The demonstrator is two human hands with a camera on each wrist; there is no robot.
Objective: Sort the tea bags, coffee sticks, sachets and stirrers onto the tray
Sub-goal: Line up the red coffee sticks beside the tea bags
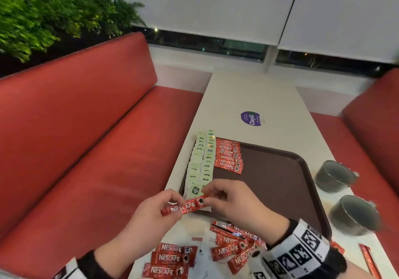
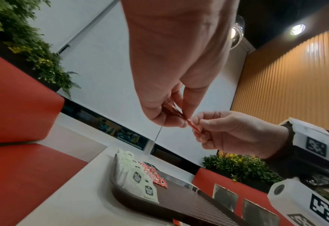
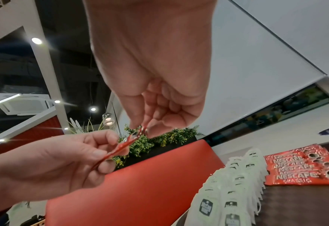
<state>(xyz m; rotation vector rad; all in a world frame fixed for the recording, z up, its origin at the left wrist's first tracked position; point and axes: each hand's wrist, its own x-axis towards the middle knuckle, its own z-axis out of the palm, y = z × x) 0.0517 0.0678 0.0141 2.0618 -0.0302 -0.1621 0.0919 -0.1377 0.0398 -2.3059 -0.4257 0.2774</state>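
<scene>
A red Nescafe coffee stick (image 1: 184, 206) hangs in the air above the near-left corner of the brown tray (image 1: 280, 181). My left hand (image 1: 170, 201) pinches its left end and my right hand (image 1: 210, 196) pinches its right end. In the left wrist view the coffee stick (image 2: 186, 121) shows edge-on between both hands; likewise in the right wrist view the stick (image 3: 124, 145). On the tray's left side lie two rows of pale green tea bags (image 1: 203, 164) and a fanned row of coffee sticks (image 1: 230, 156). More loose coffee sticks (image 1: 233, 246) and white sachets (image 1: 208, 238) lie on the table near me.
Two metal cups (image 1: 333, 176) (image 1: 354, 214) stand on the white table (image 1: 259, 97) right of the tray. A purple sticker (image 1: 251, 118) lies beyond it. Red bench seats (image 1: 86, 149) flank the table on both sides. Another red stick (image 1: 369, 259) lies at the near right.
</scene>
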